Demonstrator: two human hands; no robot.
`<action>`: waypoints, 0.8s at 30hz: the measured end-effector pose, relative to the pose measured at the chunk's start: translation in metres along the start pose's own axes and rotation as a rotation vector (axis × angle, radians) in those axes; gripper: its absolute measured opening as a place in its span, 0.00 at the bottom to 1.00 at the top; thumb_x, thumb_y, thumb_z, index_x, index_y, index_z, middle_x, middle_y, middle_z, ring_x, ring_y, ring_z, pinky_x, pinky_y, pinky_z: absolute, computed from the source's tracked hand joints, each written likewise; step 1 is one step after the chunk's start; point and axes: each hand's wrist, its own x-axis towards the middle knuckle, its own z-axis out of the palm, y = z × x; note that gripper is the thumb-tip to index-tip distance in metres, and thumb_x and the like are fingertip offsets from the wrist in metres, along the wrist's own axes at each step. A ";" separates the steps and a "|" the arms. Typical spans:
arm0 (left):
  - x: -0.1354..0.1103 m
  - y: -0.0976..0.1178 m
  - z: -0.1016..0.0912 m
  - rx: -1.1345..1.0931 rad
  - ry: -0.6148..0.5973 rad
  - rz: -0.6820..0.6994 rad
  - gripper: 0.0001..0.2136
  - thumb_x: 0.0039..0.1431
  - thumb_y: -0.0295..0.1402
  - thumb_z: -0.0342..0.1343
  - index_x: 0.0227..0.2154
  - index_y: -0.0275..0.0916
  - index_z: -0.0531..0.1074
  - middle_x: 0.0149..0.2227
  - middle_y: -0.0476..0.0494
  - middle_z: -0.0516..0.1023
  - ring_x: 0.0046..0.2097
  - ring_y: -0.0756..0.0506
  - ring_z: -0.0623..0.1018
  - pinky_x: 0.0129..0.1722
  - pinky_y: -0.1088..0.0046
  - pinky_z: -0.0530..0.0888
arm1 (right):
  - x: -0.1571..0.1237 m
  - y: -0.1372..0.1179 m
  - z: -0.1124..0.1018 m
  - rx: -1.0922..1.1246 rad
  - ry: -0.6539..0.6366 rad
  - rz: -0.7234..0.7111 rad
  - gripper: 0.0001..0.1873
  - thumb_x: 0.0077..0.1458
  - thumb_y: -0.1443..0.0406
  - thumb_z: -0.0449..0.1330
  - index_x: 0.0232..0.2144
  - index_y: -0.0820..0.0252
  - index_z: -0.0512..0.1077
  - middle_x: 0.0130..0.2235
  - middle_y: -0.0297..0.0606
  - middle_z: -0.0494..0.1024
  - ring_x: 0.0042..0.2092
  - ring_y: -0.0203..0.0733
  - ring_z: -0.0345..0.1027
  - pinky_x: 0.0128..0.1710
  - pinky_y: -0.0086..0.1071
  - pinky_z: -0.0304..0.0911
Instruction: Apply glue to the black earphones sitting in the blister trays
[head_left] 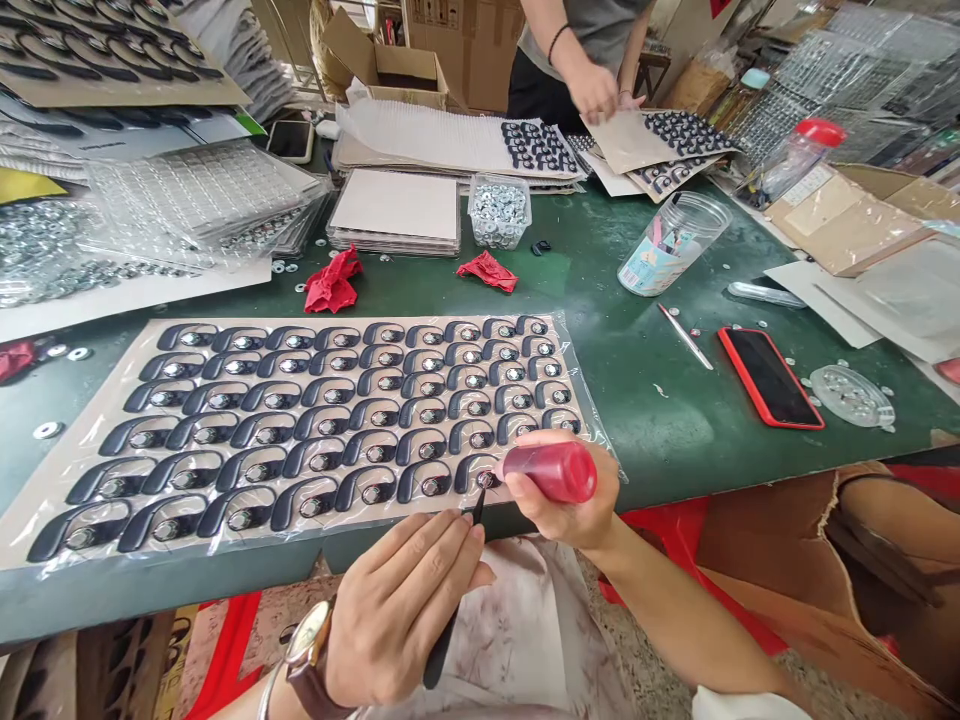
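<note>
My right hand [574,515] is closed around a red squeeze bottle [553,472], tilted so its nozzle points left at a dark hook-shaped piece [466,470] in the front row. My left hand [409,605] grips slim black tweezers [442,640], whose tip reaches the round silvery centre of that same piece. Whether nozzle or tip touches it, I cannot tell. Rows of such pieces, each with a round metallic centre, lie on a tan sheet [139,345] with clear film at its edges. Part of the sheet's front right is hidden behind my right hand.
Crumpled red scraps [334,280], a tub of metal washers [499,212] and a clear jar [667,245] stand behind the sheet. Light tweezers [686,338] and a red-cased phone [770,378] lie right. Another person's hands [596,92] handle a sheet across the green table [645,400].
</note>
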 end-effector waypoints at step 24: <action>0.015 -0.005 -0.009 -0.105 0.034 -0.095 0.07 0.63 0.24 0.54 0.42 0.29 0.74 0.39 0.39 0.81 0.43 0.44 0.80 0.44 0.67 0.75 | 0.001 0.001 -0.003 -0.077 0.016 -0.073 0.04 0.52 0.64 0.63 0.31 0.57 0.71 0.27 0.38 0.80 0.25 0.42 0.74 0.24 0.34 0.70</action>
